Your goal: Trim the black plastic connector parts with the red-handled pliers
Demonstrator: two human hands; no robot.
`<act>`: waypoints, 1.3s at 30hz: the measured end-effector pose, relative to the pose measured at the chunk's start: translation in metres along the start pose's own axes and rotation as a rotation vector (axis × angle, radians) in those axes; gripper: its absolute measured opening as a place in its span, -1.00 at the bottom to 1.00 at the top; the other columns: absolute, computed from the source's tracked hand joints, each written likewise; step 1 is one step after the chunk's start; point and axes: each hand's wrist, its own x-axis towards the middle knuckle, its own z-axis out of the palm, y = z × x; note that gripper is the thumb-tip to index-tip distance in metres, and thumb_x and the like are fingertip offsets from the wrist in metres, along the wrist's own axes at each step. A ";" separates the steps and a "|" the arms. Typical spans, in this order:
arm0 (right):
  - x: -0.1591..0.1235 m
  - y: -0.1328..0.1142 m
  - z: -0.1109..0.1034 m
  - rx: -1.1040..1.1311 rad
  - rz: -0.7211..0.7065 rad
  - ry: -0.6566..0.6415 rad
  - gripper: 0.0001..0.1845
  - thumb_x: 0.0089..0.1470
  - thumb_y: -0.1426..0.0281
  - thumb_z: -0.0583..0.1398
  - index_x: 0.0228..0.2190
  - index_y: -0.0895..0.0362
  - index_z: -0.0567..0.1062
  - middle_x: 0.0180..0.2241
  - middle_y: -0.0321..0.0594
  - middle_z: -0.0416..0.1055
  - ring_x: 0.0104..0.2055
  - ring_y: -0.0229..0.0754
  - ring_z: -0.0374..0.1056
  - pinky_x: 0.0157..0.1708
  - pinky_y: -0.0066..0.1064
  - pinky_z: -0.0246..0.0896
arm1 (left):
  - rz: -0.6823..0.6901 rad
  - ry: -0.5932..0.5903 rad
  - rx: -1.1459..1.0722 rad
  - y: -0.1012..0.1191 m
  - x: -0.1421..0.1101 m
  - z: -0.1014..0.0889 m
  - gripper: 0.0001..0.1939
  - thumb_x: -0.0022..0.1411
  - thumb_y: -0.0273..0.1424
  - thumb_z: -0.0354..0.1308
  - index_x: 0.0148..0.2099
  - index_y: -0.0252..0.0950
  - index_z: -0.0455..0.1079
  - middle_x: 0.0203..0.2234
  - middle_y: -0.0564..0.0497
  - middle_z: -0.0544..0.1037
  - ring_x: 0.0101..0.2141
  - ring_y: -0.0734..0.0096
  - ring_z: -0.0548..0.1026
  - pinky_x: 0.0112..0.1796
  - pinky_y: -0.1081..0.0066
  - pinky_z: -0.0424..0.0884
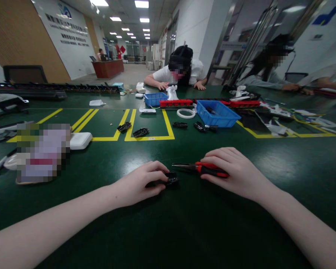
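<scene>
A small black plastic part (173, 179) lies on the green table, and my left hand (152, 179) has its fingers closed around its left end. Across from it, my right hand (229, 168) grips long-nose pliers (199, 167) with red and black handles. The pliers lie low over the table, their metal tip pointing left, just above and right of the black part and apart from it. Fine detail of the part is too dark to make out, and my left fingers hide some of it.
Several similar black parts (141, 132) lie farther back near yellow tape lines. Behind them stand a blue bin (217, 114), a smaller blue bin (156, 99) and a white ring (186, 113). A white case (81, 141) and a blurred phone-like object (43, 155) lie left. Opposite, a person (182, 69) leans over.
</scene>
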 end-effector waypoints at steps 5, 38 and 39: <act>0.000 0.005 0.003 0.146 0.159 -0.155 -0.53 0.07 0.19 0.32 0.01 0.03 0.47 -0.03 -0.06 0.51 -0.01 0.08 0.45 -0.10 -0.04 0.36 | -0.002 0.006 0.015 0.002 0.000 0.001 -0.81 0.35 -0.51 0.14 -0.01 -0.24 0.42 0.07 -0.08 0.42 0.06 0.22 0.44 0.09 0.14 0.44; -0.002 0.006 0.027 1.153 0.838 0.284 -0.36 -0.09 0.20 0.40 0.02 0.05 0.38 -0.08 -0.08 0.55 0.04 0.12 0.47 0.15 0.19 0.22 | -0.073 0.039 -0.051 0.002 0.001 -0.001 -0.83 0.37 -0.46 0.13 -0.01 -0.25 0.43 0.04 -0.07 0.42 0.01 0.26 0.46 0.06 0.19 0.46; -0.002 0.004 0.027 1.160 0.837 0.284 -0.38 -0.09 0.19 0.40 -0.01 0.04 0.37 -0.07 -0.08 0.55 0.02 0.12 0.48 0.15 0.19 0.22 | -0.080 0.038 -0.050 0.003 0.002 -0.002 -0.84 0.38 -0.46 0.13 -0.01 -0.25 0.43 0.04 -0.07 0.42 0.01 0.26 0.46 0.06 0.19 0.46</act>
